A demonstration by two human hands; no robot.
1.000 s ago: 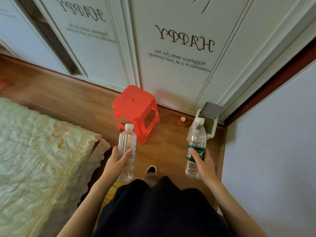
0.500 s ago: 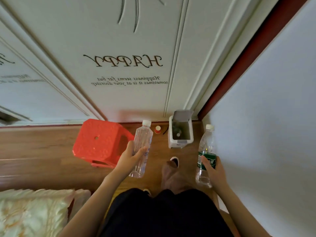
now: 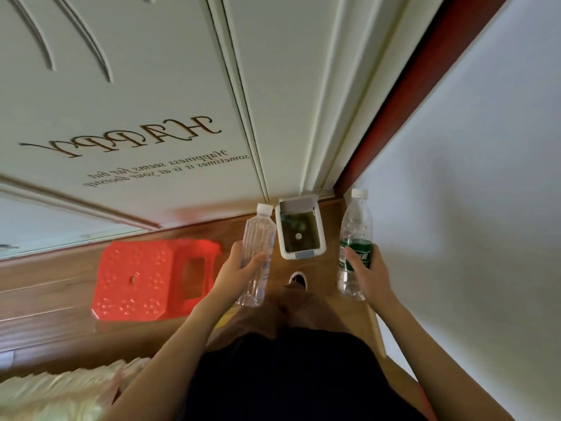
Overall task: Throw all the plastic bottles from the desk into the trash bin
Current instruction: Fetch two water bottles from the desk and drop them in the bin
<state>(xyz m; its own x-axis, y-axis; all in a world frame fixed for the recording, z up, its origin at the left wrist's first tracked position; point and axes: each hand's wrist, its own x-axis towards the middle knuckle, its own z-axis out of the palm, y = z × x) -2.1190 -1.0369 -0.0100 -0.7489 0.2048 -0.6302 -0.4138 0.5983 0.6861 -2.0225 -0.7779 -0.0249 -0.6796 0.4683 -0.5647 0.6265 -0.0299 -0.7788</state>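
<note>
Standing right over the bin point(image 3: 319, 235), which sits on the wood floor point(image 3: 45, 287) against the door point(image 3: 151, 101) with its lid flipped open and stuff already inside. Left hand point(image 3: 243, 270) is wrapped around a clear bottle point(image 3: 258, 235), held upright just left of the bin. Right hand point(image 3: 365, 273) grips a green-label bottle point(image 3: 355, 226), also upright, just right of the bin by the wall point(image 3: 470, 208). Red stool point(image 3: 145, 281) sits further left of the bin, and one shoe point(image 3: 298, 279) pokes out just in front of it.
</note>
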